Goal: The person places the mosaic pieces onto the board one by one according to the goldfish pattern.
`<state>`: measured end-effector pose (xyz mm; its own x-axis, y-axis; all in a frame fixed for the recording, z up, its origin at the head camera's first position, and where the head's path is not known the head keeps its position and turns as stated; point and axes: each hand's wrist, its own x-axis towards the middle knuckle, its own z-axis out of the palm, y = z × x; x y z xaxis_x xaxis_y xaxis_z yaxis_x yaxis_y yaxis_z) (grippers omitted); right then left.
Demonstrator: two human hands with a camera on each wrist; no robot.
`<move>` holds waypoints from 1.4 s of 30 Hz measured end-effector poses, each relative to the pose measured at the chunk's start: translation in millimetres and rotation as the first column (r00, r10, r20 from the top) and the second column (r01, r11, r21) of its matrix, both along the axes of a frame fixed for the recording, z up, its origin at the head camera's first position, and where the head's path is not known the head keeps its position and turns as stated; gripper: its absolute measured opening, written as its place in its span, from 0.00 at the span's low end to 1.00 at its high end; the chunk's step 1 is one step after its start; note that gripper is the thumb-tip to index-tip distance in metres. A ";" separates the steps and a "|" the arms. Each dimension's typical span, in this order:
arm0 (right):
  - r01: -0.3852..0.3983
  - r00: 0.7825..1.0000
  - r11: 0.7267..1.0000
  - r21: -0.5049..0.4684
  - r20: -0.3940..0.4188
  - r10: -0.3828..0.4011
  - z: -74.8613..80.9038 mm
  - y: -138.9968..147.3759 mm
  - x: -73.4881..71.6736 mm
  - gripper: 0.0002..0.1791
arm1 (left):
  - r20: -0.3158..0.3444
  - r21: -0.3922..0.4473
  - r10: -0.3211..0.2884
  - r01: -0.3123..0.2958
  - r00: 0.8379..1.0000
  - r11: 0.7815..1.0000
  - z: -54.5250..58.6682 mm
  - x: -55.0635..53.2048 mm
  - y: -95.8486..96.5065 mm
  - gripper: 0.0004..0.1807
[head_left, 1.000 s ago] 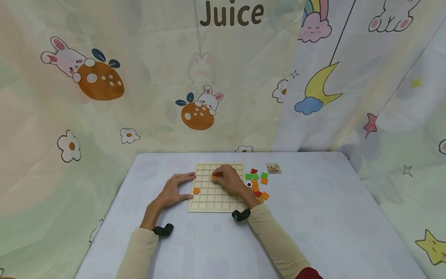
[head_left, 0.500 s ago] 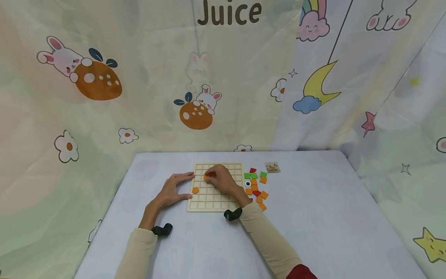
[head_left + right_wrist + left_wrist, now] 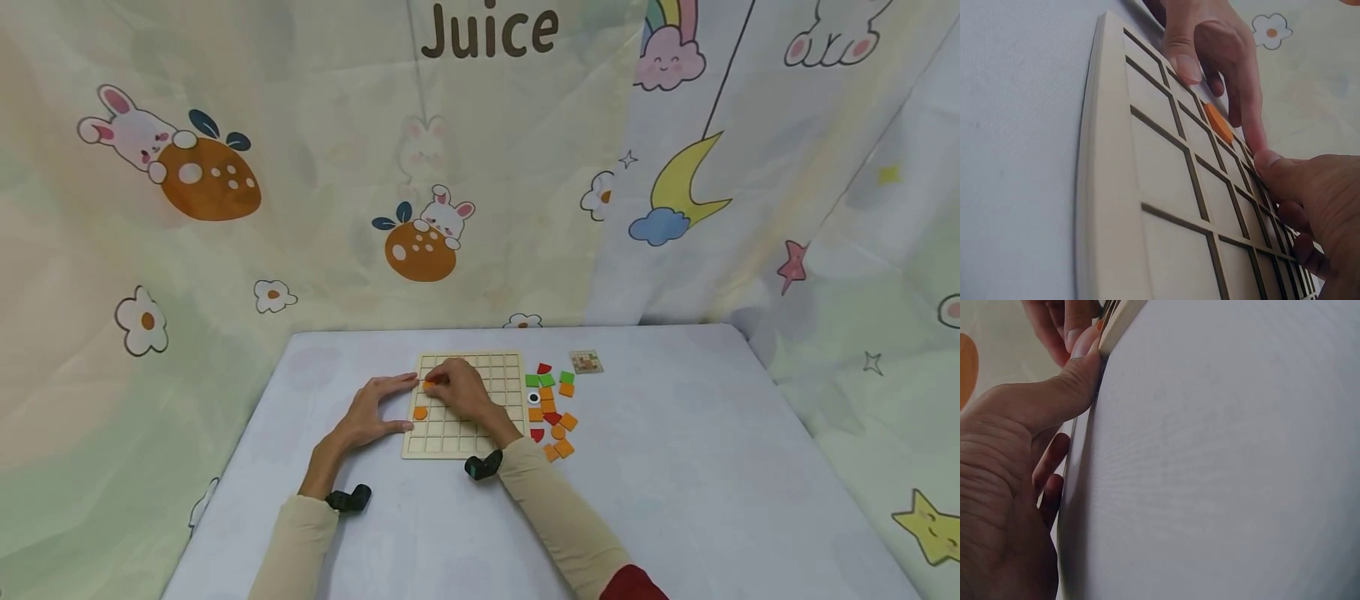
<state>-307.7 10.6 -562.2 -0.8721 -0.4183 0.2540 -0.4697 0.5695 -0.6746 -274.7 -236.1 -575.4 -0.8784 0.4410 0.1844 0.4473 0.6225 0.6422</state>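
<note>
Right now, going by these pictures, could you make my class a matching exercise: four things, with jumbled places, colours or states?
1. Red pieces
2. Left hand
3. Grid board
4. Right hand

A. Pale cream
B. Pinches an orange piece
C. Loose, right of the board
D. Touches the board's left edge

Pairs: 1-C, 2-D, 3-A, 4-B
</note>
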 end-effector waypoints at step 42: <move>0.051 0.994 0.998 0.045 0.092 -0.055 10.4 -12.9 0.2 0.13 | 0.022 0.001 0.019 -0.019 1.000 1.000 1.2 1.2 1.3 0.45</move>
<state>-307.5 -2.4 -551.7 -0.9122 -0.3799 0.1532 -0.3744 0.6212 -0.6885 -273.5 -234.9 -574.1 -0.8904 0.4242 0.1653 0.4211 0.6295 0.6529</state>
